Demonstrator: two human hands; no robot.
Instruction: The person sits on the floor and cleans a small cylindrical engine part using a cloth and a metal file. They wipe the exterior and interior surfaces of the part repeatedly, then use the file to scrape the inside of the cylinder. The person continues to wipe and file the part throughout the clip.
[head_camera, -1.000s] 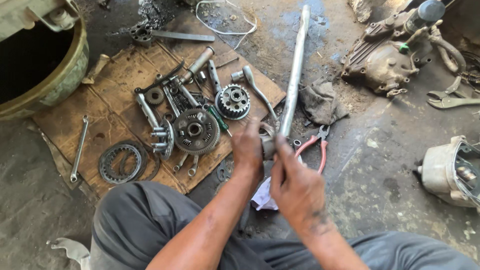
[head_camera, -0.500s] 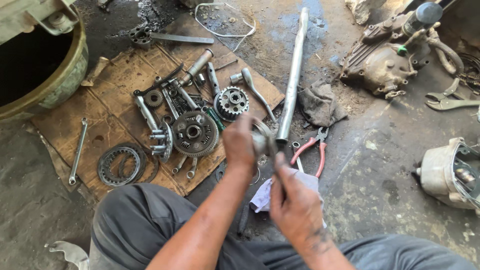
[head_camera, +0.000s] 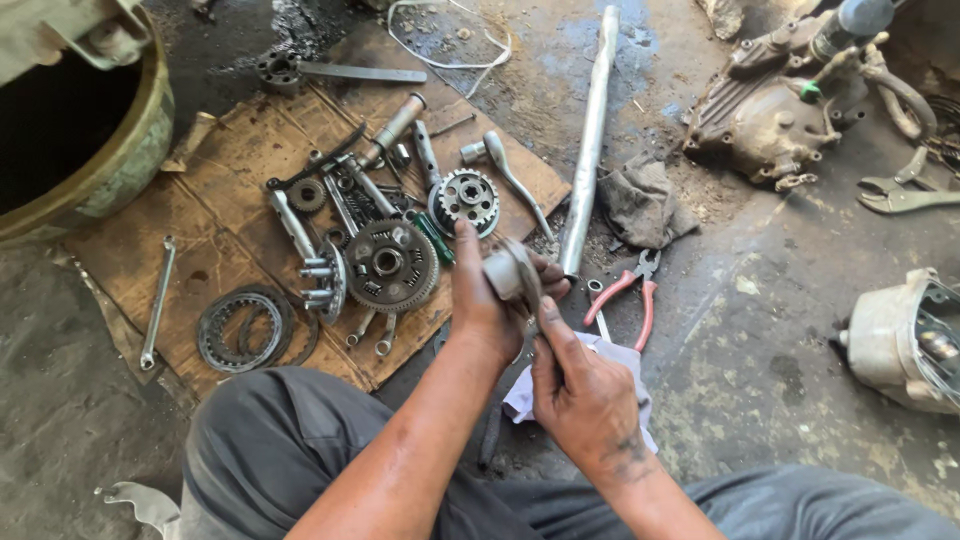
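Two hands at a long metal tube, seen from above.

Far left of our hands a spanner (head_camera: 157, 302) lies on a sheet of cardboard (head_camera: 220, 210), then a ring of plates (head_camera: 240, 328) and a large gear (head_camera: 390, 264) just beside our left wrist. Our left hand (head_camera: 487, 300) is closed round the near end of the tube (head_camera: 588, 150), gripping its pale cap (head_camera: 505, 271). From there the tube's long axis runs away from us and slightly rightward across the floor. Our right hand (head_camera: 580, 395), nearer to us, is half curled, its thumb touching the cap; whether it holds anything we cannot tell. Red pliers (head_camera: 628, 290) lie just right of both hands, and a casing (head_camera: 905, 340) lies far right.
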